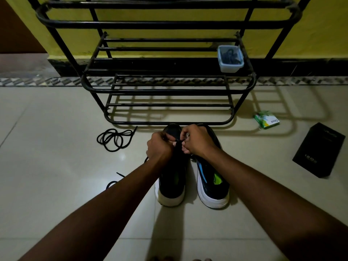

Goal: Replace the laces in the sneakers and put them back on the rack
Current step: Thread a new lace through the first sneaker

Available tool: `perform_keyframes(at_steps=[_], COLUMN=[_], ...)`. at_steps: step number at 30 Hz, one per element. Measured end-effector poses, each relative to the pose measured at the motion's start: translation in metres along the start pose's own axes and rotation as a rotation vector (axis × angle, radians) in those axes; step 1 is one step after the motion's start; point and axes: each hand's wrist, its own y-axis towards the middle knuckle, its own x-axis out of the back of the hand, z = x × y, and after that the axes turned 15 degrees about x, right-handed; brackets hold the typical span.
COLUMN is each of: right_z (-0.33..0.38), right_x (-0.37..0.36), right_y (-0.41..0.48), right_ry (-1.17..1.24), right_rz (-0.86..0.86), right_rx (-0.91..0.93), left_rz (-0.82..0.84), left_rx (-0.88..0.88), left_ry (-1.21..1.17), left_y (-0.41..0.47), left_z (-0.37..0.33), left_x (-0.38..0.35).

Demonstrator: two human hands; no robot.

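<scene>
Relacing step in hand: left hand [160,146] and right hand [197,141], fingers curled, pinch a black lace [176,143] over the left sneaker [172,185], on the floor beside the right sneaker [212,185] before the rack [169,90]; next probably threading another eyelet, needing careful tip aim.

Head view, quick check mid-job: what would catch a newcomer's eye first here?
The left hand and right hand meet at centre, pinching the lace on the left sneaker of a pair standing before the black rack. A coiled lace lies on the tiles to their left, and a plastic tub sits on the rack's right end.
</scene>
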Motion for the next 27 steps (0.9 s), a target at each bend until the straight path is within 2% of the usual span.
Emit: perform_keyframes(at_steps=[8,14,22,27], right_z=[0.007,0.013,0.016,0.021], right_x=[0.0,-0.002,0.001,0.002], right_y=[0.0,0.001,0.0,-0.003], right_ry=[-0.12,-0.254,-0.319,-0.334], right_rz=[0.027,0.056,0.111,0.077], right_rx=[0.061,0.138,0.18,0.158], left_rz=[0.049,-0.09,-0.039,0.098], left_rx=[0.044,0.103,0.049,-0.038], left_ry=[0.008,0.107,0.2,0.192], left_y=[0.006,-0.004,0.001,0.004], left_z=[0.0,-0.014,-0.017,-0.008], left_x=[0.002,-0.002,-0.005,-0.003])
